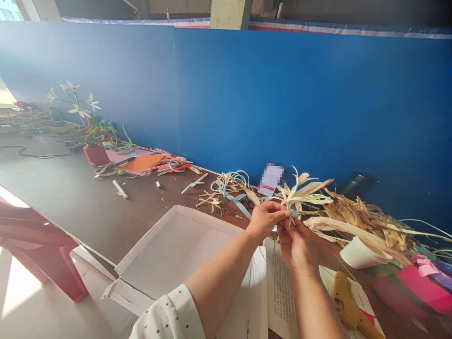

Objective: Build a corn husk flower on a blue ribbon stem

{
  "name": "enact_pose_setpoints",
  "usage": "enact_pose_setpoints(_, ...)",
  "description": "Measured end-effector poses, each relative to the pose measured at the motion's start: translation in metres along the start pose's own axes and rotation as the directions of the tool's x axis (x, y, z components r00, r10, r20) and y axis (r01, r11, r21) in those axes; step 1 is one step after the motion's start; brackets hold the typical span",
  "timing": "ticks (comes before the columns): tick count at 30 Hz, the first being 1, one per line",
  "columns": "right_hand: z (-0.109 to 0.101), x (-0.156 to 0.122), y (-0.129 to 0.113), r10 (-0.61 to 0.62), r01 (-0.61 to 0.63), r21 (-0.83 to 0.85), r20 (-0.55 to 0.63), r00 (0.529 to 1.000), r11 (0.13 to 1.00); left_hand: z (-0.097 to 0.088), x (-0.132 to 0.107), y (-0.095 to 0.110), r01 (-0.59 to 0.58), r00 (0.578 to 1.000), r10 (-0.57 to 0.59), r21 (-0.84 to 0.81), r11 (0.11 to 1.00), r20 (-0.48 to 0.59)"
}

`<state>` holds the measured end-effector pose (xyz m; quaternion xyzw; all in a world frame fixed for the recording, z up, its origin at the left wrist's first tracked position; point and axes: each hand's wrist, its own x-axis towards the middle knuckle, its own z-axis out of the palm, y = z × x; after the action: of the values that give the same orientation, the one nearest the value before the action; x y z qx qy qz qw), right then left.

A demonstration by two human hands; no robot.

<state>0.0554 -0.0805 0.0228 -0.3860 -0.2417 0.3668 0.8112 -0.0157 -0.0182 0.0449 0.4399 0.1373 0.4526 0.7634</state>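
My left hand [264, 219] pinches a corn-husk flower [295, 188] low on its stem, where pale blue tape [292, 213] is wrapped. Just below, the fingers of my right hand [294, 242] close on the same flower's lower end. Pale, dry petals stick out above my fingertips, and a blue strip runs up the stem. Part of the stem is hidden behind my fingers. A loose blue ribbon [238, 200] lies left of my hands. Dry corn husks [367, 216] are heaped on the right.
Below my hands are an open white cardboard box [176, 249] and a printed sheet [278, 292]. A yellow glue gun [348, 301] and a white cup [363, 253] are at right. Behind stand a phone [271, 181] and a blue partition [247, 94]. A red chair [45, 245] is at left.
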Motion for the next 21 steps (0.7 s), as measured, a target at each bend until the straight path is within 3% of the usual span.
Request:
enact_pose_setpoints(11, -0.0009, -0.0040, -0.0051, 0.081, -0.085, 0.133, 0.039, 0.996, 0.987, -0.0018, -0.0009, 0.0055, 0.023, 1.000, -0.023, 0.010, 1.000, 0.010)
enact_pose_setpoints(21, -0.0056, -0.0011, -0.0007, -0.001, -0.006, 0.087, 0.077, 0.997, 0.996, -0.0024, -0.0009, 0.0060, 0.032, 0.999, -0.032, 0.037, 0.999, 0.015)
